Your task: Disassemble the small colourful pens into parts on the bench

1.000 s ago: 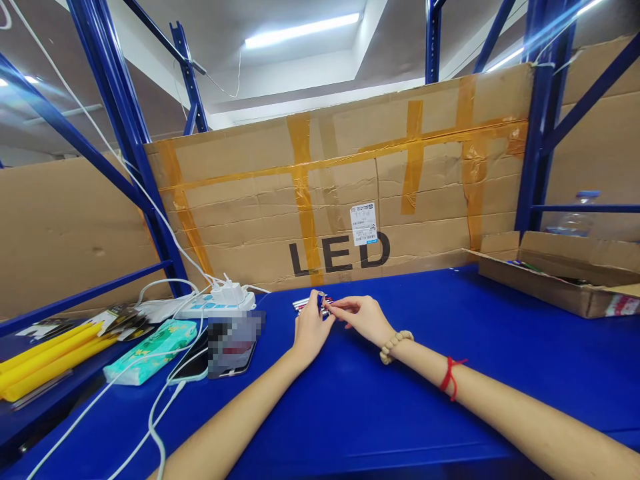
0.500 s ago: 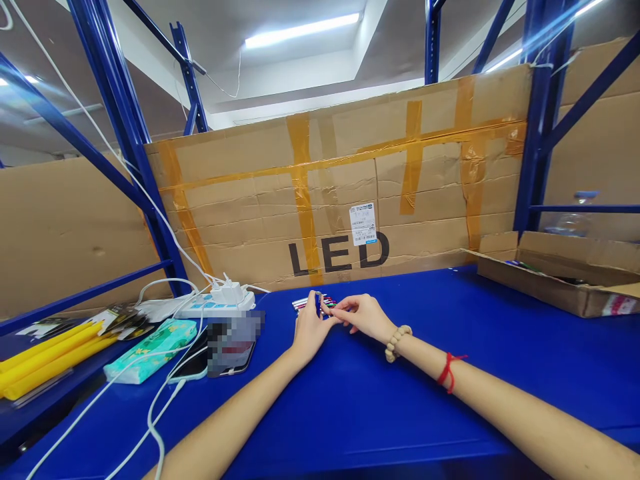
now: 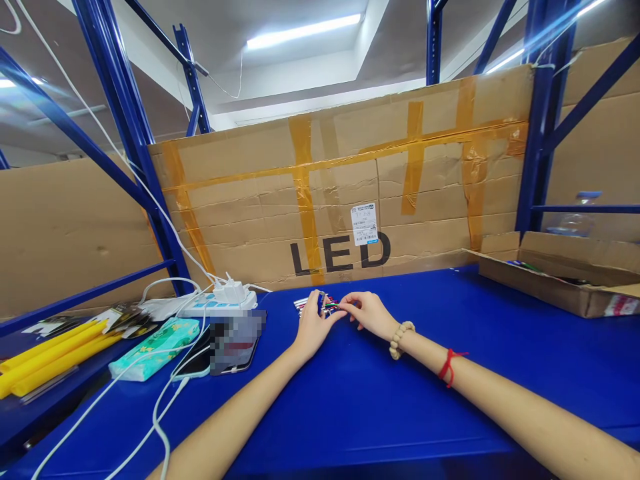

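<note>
Near the back middle of the blue tabletop, my two hands are close together. My left hand curls its fingers and thumb round a small dark-blue, shiny object, mostly hidden by the fingers. To its right, my right hand is closed in a pinch, its fingertips almost meeting my left thumb. What it pinches is too small to make out. Several thin pen-like sticks, white with coloured parts, lie on the tabletop behind and beside my left hand, partly covered by it.
At left are a power strip with white cables, a green tissue pack, phones and yellow tubes. An open cardboard box stands right. A cardboard panel closes off the back, between blue posts.
My right hand's fingertips have shifted slightly right and up, away from the blue object. My left hand stays almost in place, and more of the coloured sticks show between the hands.
</note>
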`<state>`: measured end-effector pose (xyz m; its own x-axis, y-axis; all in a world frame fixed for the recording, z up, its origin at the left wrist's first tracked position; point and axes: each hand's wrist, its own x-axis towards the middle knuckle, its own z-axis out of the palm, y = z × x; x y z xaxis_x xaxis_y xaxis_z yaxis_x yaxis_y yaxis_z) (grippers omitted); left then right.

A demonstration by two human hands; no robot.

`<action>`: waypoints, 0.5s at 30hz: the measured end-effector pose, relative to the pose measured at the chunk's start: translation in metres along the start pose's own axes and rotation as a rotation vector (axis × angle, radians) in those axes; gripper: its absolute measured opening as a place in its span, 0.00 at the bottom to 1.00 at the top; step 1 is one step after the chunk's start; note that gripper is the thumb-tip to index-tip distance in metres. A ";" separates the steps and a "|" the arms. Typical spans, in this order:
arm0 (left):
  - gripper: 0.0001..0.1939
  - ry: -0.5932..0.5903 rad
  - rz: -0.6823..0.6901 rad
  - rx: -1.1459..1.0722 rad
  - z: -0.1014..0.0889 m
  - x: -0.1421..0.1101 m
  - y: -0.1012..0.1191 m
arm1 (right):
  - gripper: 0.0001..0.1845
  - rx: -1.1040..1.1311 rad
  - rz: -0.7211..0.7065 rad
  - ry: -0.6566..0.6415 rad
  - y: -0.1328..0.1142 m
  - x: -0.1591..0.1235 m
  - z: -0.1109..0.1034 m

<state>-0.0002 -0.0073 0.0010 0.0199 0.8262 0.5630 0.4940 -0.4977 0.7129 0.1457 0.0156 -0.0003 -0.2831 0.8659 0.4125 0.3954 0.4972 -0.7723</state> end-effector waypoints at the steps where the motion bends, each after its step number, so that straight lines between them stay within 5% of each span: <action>1: 0.16 0.008 0.015 0.011 0.000 0.000 0.000 | 0.12 -0.010 -0.012 0.036 0.000 0.001 -0.002; 6: 0.13 -0.012 0.117 0.098 0.000 0.000 -0.002 | 0.12 0.055 -0.116 0.198 -0.013 0.003 -0.012; 15: 0.13 -0.115 -0.066 0.234 -0.004 0.000 -0.005 | 0.09 0.070 -0.222 -0.005 -0.026 -0.007 -0.005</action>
<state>-0.0064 -0.0058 -0.0006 0.0725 0.8861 0.4579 0.6846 -0.3781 0.6232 0.1419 -0.0032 0.0193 -0.3609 0.7351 0.5739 0.2610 0.6704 -0.6946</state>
